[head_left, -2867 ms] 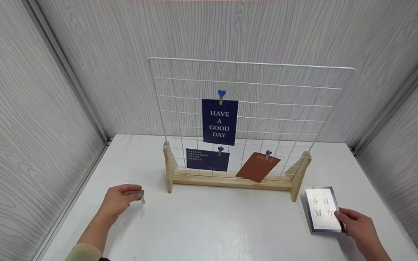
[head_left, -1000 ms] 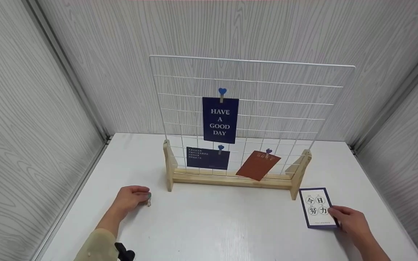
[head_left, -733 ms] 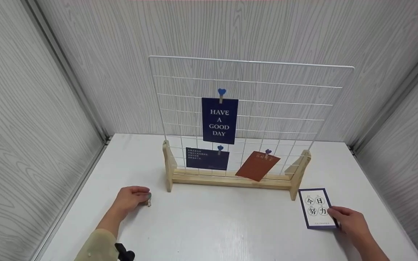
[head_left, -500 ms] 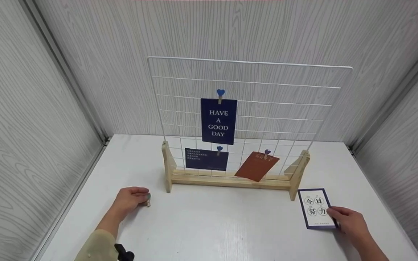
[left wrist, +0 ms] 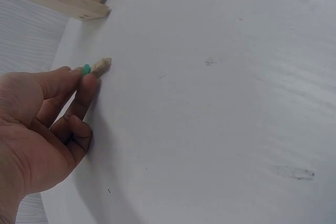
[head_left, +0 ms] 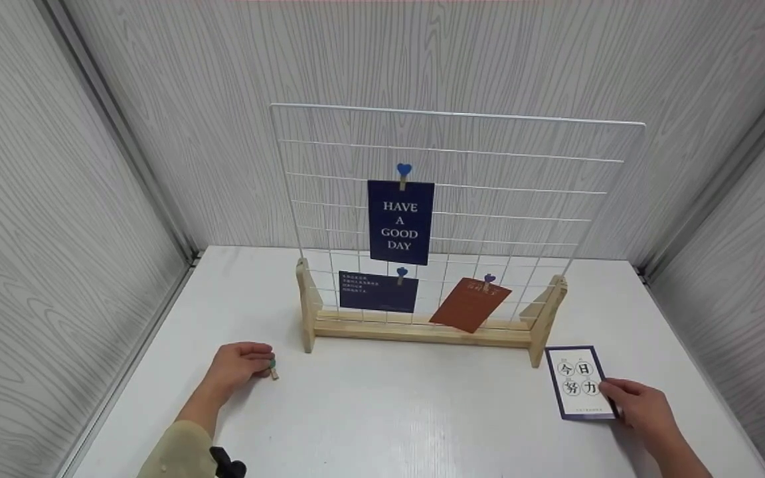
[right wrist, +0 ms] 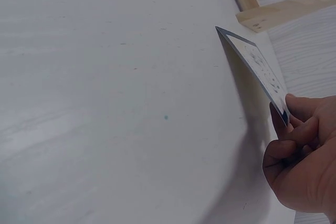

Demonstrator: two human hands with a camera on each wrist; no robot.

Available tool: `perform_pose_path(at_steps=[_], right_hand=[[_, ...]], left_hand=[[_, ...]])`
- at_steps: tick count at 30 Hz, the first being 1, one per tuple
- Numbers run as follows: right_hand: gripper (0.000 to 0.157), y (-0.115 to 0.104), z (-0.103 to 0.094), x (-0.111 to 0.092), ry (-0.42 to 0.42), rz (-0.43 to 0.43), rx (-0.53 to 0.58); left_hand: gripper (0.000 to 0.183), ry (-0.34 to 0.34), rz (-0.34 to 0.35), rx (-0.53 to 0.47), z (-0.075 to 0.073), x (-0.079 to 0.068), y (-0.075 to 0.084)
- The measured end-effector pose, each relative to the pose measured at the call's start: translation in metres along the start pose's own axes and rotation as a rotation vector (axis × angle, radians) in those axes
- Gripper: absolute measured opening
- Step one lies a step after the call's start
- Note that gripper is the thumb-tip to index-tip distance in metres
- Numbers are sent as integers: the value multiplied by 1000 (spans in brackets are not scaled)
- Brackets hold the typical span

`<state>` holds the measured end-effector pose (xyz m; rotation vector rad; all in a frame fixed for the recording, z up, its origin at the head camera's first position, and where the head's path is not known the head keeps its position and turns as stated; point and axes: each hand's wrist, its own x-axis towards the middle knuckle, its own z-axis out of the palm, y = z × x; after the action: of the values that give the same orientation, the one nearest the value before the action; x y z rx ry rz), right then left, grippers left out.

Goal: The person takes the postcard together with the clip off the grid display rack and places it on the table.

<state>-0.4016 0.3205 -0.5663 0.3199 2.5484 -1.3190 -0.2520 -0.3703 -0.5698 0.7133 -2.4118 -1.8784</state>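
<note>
My left hand (head_left: 240, 367) pinches a small wooden clothespin (left wrist: 101, 66) by its end with the green ornament, low over the table to the left of the rack. In the left wrist view the clothespin's bare wooden tip points away from the fingers. My right hand (head_left: 641, 405) grips the right edge of a white card with a dark blue border (head_left: 580, 383) between thumb and fingers. Black Chinese characters in circles face up on it. The right wrist view shows this card (right wrist: 257, 69) tilted, its far corner near the tabletop.
A white wire grid (head_left: 528, 169) stands in a wooden base (head_left: 422, 333). Heart-topped clips hold a "HAVE A GOOD DAY" card (head_left: 400, 222), a dark blue card (head_left: 377, 299) and a slanted red-brown card (head_left: 470, 307) on it. Grey wood-grain walls (head_left: 223, 79) enclose the white table (head_left: 382, 411).
Since the earliest frame, the left hand has moved right with the clothespin, and the right hand has shifted slightly left with the card. Lately the clothespin has turned a little in the fingers.
</note>
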Motion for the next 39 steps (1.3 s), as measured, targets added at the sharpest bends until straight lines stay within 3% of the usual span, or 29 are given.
perform_pose_path(at_steps=[12,30,39], right_hand=[[68,-2,-3,1,-4,16,-3],[60,1,-10,-3,33,-36,28],[61,1,-15,-7,33,-16,15]], left_hand=[[36,8,-5,25,-5,-4,5],[36,15,18,71,-14,-11,12],[39,-13,22,91,-18,-15,17]])
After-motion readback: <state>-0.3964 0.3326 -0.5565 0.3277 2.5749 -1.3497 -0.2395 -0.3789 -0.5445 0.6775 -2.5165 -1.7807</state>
